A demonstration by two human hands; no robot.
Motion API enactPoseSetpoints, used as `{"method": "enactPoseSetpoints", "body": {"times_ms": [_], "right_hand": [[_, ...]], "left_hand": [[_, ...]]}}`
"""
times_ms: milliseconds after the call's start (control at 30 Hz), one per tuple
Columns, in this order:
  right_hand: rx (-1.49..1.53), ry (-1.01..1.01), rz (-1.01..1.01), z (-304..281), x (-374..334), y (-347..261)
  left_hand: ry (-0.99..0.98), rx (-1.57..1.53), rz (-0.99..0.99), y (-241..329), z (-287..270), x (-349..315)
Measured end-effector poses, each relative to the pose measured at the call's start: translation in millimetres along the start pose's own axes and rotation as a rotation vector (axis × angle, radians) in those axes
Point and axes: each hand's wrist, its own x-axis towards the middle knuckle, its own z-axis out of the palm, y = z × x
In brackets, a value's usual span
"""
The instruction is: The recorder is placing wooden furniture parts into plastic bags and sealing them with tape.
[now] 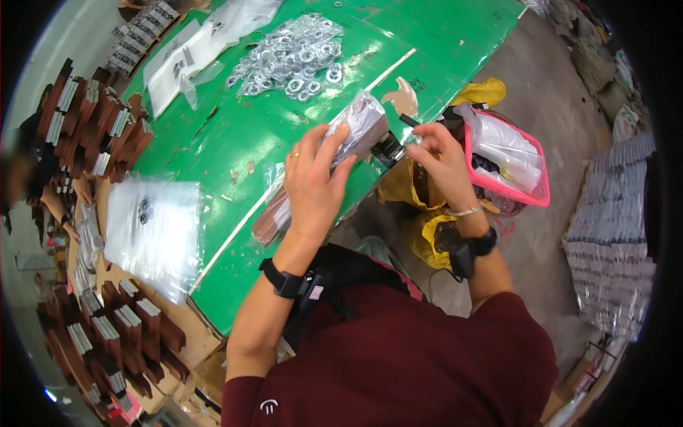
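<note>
A long brown bundle wrapped in clear plastic (365, 119) lies slantwise along the near edge of the green table (235, 277). My left hand (313, 178) grips it from above, fingers bent over its top and thumb along the near side. The lower end of the bundle shows beyond my wrist. At the table edge, just right of the bundle, sits a small black holder (388, 149), perhaps a tape dispenser. My right hand (445, 164) is beside this holder, thumb and forefinger pinched together. Something small and shiny shows at those fingertips, too small to name.
Loose metal rings in clear bags (288, 57) are heaped at the far side. Flat plastic bags (155, 231) lie left. Brown bundles (107, 334) are stacked further left, near another person's hand (84, 191). A pink basket (542, 181) and yellow sacks (430, 245) stand right.
</note>
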Motion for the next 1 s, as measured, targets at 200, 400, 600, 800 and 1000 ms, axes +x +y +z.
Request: {"method": "enactPoseSetpoints", "body": {"times_ms": [200, 400, 600, 800, 1000], "right_hand": [[0.214, -0.063, 0.155, -21, -29, 27], [0.273, 0.031, 0.202, 11, -24, 48], [-0.099, 0.040, 0.076, 10, -17, 86], [0.236, -0.129, 0.195, 32, -51, 62], [0.318, -0.306, 0.041, 114, -46, -27]], "left_hand": [[-0.077, 0.020, 0.063, 6, -8, -17], [-0.102, 0.078, 0.129, 6, -4, -22], [-0.109, 0.112, 0.145, 6, -2, -28], [-0.118, 0.270, 0.175, -8, -37, -61], [-0.105, 0.528, 0.224, -39, -51, -108]]}}
